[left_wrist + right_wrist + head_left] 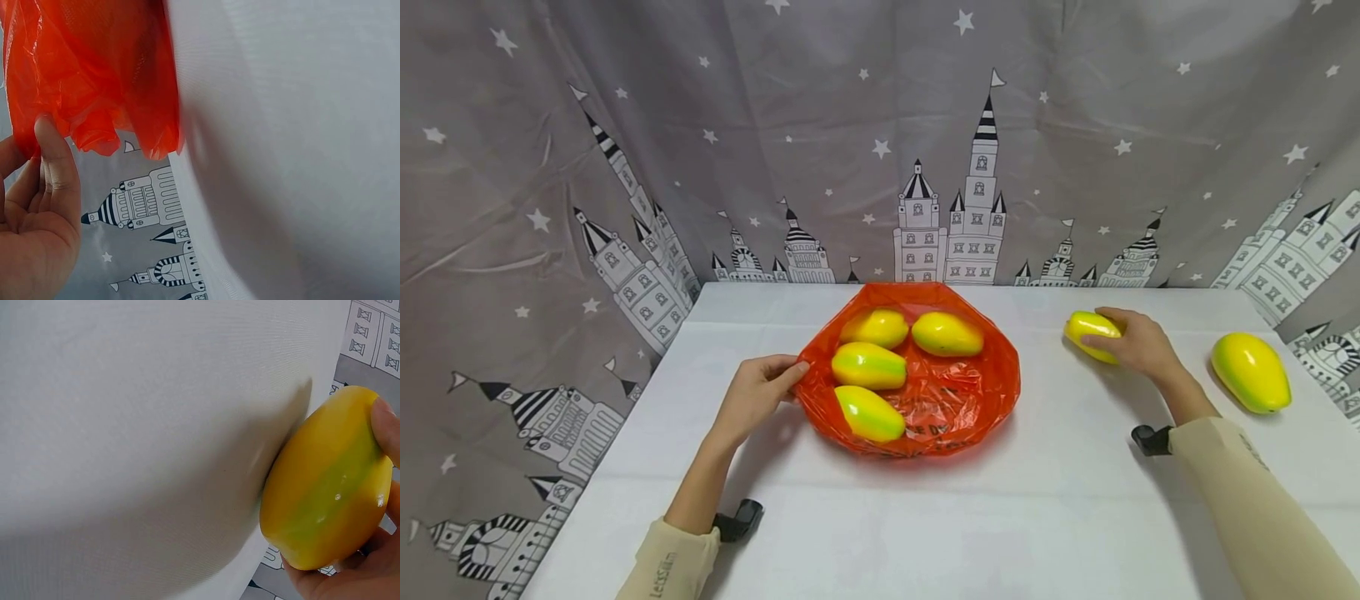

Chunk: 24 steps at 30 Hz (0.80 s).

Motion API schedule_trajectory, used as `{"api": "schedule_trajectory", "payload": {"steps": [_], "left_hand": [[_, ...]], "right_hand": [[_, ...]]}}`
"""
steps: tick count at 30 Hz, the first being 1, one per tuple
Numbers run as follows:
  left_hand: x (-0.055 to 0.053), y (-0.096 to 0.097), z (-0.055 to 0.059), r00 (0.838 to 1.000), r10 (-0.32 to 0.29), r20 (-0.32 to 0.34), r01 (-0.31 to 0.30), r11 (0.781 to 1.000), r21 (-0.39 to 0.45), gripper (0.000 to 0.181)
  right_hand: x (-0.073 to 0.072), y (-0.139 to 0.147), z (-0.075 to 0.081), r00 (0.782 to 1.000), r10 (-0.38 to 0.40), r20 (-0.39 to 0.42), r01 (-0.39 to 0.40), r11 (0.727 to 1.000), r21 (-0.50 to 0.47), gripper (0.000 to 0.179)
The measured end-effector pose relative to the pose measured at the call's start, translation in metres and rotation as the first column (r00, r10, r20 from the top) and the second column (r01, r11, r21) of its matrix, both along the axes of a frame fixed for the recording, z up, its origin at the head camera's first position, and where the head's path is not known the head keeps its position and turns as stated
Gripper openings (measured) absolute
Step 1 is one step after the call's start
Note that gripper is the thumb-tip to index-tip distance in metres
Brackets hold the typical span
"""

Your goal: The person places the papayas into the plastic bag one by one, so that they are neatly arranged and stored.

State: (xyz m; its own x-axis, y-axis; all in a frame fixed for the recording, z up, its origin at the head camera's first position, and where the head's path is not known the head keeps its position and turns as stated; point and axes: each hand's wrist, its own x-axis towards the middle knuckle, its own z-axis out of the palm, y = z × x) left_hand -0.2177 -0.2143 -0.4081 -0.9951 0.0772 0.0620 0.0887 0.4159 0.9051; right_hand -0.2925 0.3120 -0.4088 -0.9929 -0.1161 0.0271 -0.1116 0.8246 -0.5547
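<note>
A red plastic bag (955, 408) lies spread wide, its mouth facing up, with several glossy yellow-green papayas inside. At its left rim, my left hand (758, 397) pinches the thin plastic between thumb and fingers; the left wrist view shows the bag's edge (94, 106) bunched there. Off to the right of the bag, my right hand (1138, 340) grips another papaya (1092, 335) from above. Thumb and fingers wrap the end of this papaya (328, 481) in the right wrist view, where it sits right at the white tabletop.
One more papaya (1251, 372) lies on the white table (970, 533), right of my right hand. A grey curtain (820, 125) printed with castles and stars stands behind the table and along both sides. Dark wrist cameras show below each hand.
</note>
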Motion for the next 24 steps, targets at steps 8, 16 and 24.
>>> {"api": "schedule_trajectory", "payload": {"steps": [8, 16, 24], "left_hand": [[0.001, -0.001, -0.001, 1.0, -0.007, 0.003, 0.007, 1.0, 0.001, 0.032], [0.001, 0.0, 0.0, 1.0, 0.001, 0.001, -0.001, 1.0, -0.006, 0.032], [0.001, 0.0, -0.001, 1.0, -0.016, -0.012, 0.016, 1.0, 0.022, 0.032]], "right_hand": [[0.003, 0.0, -0.001, 1.0, -0.008, -0.002, 0.008, 1.0, 0.02, 0.072], [0.007, -0.001, 0.003, 1.0, -0.016, 0.018, 0.016, 0.999, 0.035, 0.073], [0.011, -0.005, 0.011, 1.0, -0.011, 0.003, 0.011, 0.999, 0.039, 0.072]]}}
